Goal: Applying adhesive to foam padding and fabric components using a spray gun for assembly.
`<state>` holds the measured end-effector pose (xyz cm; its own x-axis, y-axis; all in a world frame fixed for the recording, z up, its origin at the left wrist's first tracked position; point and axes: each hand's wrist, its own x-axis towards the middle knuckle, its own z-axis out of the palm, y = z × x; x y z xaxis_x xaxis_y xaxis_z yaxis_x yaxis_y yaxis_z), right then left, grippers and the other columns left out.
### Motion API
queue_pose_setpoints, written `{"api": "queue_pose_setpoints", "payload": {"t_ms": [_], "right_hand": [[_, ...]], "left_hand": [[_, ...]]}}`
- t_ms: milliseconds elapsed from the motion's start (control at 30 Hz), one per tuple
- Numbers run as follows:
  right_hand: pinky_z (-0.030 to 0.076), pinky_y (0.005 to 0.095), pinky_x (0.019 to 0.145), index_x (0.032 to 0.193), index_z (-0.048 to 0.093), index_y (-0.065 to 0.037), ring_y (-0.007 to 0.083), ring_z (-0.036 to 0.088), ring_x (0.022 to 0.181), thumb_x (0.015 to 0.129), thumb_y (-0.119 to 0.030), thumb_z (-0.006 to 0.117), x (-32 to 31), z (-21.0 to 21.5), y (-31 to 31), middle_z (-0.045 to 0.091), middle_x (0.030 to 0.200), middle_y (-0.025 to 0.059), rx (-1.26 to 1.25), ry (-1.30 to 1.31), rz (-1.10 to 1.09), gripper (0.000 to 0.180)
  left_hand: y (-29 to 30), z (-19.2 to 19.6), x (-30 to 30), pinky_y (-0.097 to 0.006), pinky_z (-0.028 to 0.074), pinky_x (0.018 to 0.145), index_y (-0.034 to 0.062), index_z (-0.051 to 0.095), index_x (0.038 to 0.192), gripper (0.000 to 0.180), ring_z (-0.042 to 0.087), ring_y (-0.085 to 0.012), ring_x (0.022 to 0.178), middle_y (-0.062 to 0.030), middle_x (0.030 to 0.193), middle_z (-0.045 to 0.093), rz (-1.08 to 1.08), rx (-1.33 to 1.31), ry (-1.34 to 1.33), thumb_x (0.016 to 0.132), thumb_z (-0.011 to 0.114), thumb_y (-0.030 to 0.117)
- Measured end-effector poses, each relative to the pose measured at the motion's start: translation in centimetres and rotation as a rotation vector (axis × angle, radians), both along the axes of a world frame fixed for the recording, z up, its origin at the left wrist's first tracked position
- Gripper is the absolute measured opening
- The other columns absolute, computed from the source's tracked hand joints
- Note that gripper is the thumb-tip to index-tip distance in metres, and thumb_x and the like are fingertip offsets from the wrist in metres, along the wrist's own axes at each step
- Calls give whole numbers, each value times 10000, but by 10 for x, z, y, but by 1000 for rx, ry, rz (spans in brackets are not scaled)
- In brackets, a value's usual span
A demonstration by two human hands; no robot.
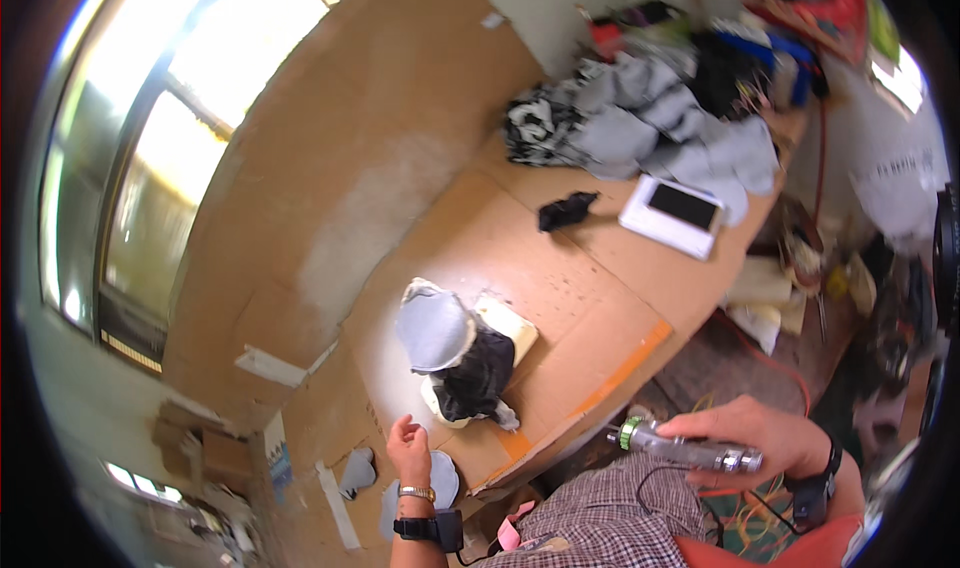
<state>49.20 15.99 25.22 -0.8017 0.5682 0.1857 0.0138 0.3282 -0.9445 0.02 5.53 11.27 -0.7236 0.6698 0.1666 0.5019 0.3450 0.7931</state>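
The right hand (765,438) is closed around a slim silver metal tool with a green collar (685,448), held level past the edge of the brown cardboard-covered table (600,298), at about five o'clock from the grey and black fabric piece on a cream foam block (460,353). The left hand (408,450), loosely open and holding nothing, hovers just at six o'clock of that piece. To my eye, steadying the fabric first would help the tool's tip land cleanly.
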Motion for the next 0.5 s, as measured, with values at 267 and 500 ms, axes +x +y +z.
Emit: {"api": "queue_pose_setpoints", "payload": {"t_ms": [267, 500], "right_hand": [[494, 280, 700, 1303, 483, -50, 196, 630, 780, 771, -44, 701, -97, 98, 43, 640, 1010, 118, 117, -194, 111, 575], [472, 245, 679, 1239, 539, -39, 87, 574, 730, 805, -44, 672, -147, 149, 72, 647, 862, 33, 162, -305, 4, 454]], "left_hand": [[-53, -16, 9, -281, 513, 679, -19, 640, 957, 202, 626, -149, 715, -83, 830, 664, 161, 113, -140, 773, 627, 62], [-89, -25, 4, -286, 520, 662, -4, 652, 921, 176, 634, -159, 704, -93, 854, 661, 305, 150, -157, 764, 638, 75]]}}
